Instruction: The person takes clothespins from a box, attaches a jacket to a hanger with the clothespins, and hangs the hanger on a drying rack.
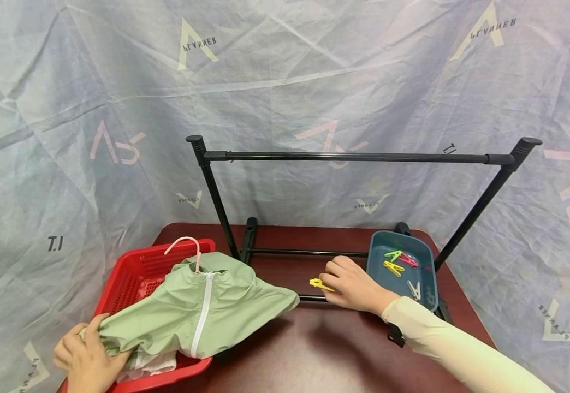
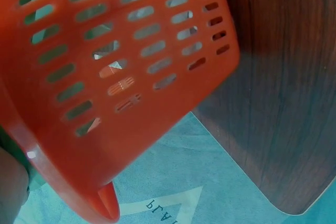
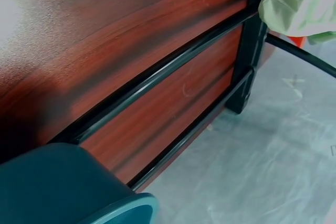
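Note:
A light green zip jacket (image 1: 167, 316) hangs on a pink hanger (image 1: 197, 252) and lies over a red basket (image 1: 123, 278). My left hand (image 1: 85, 355) grips the jacket's sleeve end at the basket's near left side. Between the fingertips of my right hand (image 1: 351, 286) is a yellow clothespin (image 1: 320, 284), pinched left of the blue tray. Inside that blue tray (image 1: 380, 245) lie several clothespins: a green one (image 1: 392, 255), a pink one (image 1: 409, 260), a yellow one (image 1: 393, 268) and a white one (image 1: 415, 290).
A black clothes rack (image 1: 358, 157) stands on the dark red table (image 1: 285, 349), its top bar running above both hands. Its low crossbars pass behind the right hand. White cloth (image 1: 154, 364) lies in the basket under the jacket. A printed grey sheet (image 1: 275, 109) covers the walls.

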Motion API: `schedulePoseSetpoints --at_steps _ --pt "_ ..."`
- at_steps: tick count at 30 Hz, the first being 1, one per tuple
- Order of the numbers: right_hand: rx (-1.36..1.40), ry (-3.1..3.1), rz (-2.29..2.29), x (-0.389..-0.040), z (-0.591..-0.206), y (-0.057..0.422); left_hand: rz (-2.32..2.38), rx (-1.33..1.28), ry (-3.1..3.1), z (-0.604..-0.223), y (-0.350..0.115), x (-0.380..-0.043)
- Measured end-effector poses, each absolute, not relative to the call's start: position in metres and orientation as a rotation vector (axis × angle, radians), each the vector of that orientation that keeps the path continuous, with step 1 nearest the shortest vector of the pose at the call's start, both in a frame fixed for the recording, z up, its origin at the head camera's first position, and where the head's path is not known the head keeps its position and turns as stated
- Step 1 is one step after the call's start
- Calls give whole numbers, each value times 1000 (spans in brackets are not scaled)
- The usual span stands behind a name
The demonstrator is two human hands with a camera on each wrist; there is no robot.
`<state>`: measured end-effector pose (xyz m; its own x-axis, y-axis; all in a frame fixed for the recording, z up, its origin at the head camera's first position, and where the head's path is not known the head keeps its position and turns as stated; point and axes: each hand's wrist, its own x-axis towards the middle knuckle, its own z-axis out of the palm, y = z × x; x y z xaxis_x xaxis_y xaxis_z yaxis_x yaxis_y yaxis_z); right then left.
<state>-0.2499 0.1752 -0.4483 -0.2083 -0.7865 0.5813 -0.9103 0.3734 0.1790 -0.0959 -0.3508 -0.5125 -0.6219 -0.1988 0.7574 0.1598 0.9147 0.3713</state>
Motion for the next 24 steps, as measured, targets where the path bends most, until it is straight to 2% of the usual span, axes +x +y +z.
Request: schedulePoseSetpoints --at_steps 24 --pt "1464 -2004 283 -247 -439 162 -490 -6 -2166 -513 -352 -96"
